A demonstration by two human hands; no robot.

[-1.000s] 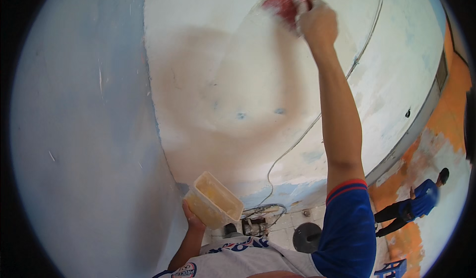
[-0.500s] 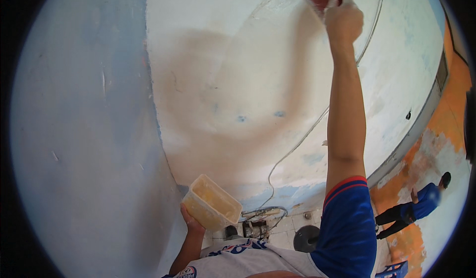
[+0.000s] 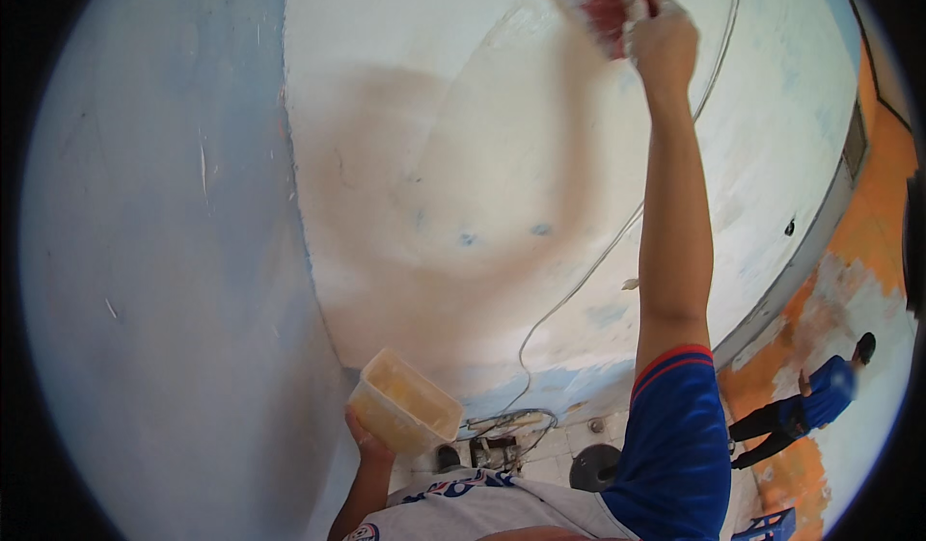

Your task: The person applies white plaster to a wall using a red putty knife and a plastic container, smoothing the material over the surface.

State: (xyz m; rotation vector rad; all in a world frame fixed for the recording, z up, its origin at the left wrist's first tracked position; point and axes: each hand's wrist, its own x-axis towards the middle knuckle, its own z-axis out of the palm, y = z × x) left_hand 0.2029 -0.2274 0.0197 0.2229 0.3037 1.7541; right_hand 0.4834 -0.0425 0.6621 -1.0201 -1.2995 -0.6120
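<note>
High on the white wall (image 3: 502, 146), my right hand (image 3: 664, 44) grips a dark red putty spreader (image 3: 600, 6) smeared with white filler. Its wide edge lies against or very close to the wall, and the arm is stretched far up. Low on the left, my left hand (image 3: 369, 437) is closed round a translucent plastic tub (image 3: 415, 411). The tub is tilted, with its opening upward and some pale yellowish residue inside. Part of my left hand is hidden behind the tub.
A bluish-grey wall (image 3: 174, 213) meets the white one in a left corner. A thin cable (image 3: 579, 285) hangs down to cords on the tiled floor. Below stands a dark round object (image 3: 595, 466). A person in blue (image 3: 820, 396) is at the right, near a blue stool (image 3: 772, 524).
My right hand and the spreader have moved left and slightly down across the wall. The tub in my left hand has shifted slightly left and down.
</note>
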